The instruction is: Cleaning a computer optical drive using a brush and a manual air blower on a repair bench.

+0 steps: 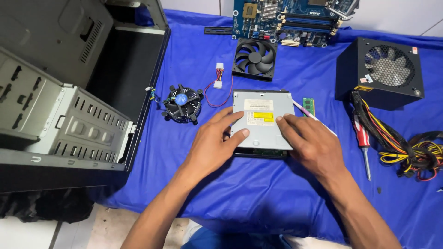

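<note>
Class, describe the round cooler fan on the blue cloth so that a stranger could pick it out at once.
Start at the open computer case on the left of the blue cloth. Just beside its right edge lies the cooler fan. Unlike the square black fan further back, it is round, with a blue centre sticker and four legs.

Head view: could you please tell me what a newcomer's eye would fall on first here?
Both hands, left and right, rest on a grey optical drive at the centre of a blue cloth. An open computer case fills the left; a black power supply sits at the right.
</note>
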